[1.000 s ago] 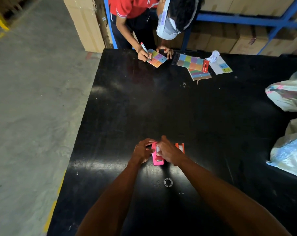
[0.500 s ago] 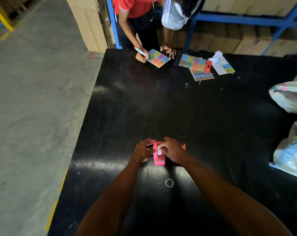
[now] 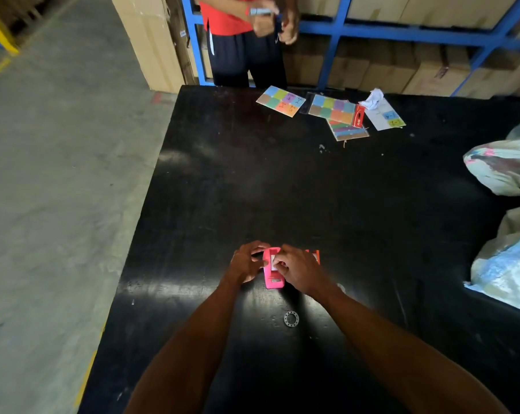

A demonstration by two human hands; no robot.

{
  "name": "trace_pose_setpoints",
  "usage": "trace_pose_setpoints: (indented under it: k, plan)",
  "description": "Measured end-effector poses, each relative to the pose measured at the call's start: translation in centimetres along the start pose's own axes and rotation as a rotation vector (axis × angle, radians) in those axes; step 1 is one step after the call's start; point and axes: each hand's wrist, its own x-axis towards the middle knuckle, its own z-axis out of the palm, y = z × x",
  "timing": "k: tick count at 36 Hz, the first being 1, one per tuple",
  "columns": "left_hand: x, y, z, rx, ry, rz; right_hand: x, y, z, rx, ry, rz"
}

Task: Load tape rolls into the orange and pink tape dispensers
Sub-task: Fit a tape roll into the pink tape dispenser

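Handwritten marks on coloured sticker sheets (image 3: 281,101), white card (image 3: 387,115): illegible.

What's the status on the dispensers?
Both hands, left and right, on pink dispenser. Orange dispenser behind right hand, untouched. Ring nearby, clear.

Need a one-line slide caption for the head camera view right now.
Both hands, left hand and right hand, work on the pink tape dispenser on the black table.
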Motion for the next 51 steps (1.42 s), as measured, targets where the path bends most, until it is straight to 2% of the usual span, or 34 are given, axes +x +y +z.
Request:
trace_pose_setpoints:
  k: [8,27,39,51]
  plan:
    - [-0.4,0.2,0.1,0.057,0.004,-0.004,-1.5,-0.4,1.1,0.004,0.023,-0.011]
    - [-0.2,-0.4,0.5,0.027,0.010,-0.031,-4.9,-0.7,4.6,-0.045,0.055,-0.024]
    - [-0.1,-0.5,0.8,-0.105,-0.019,-0.109,-6.2,-0.6,5.7,0.048,0.041,0.119]
    - [0.0,-0.6,1.0,-0.121,-0.001,-0.117,-5.4,-1.1,5.6,0.107,0.102,0.136]
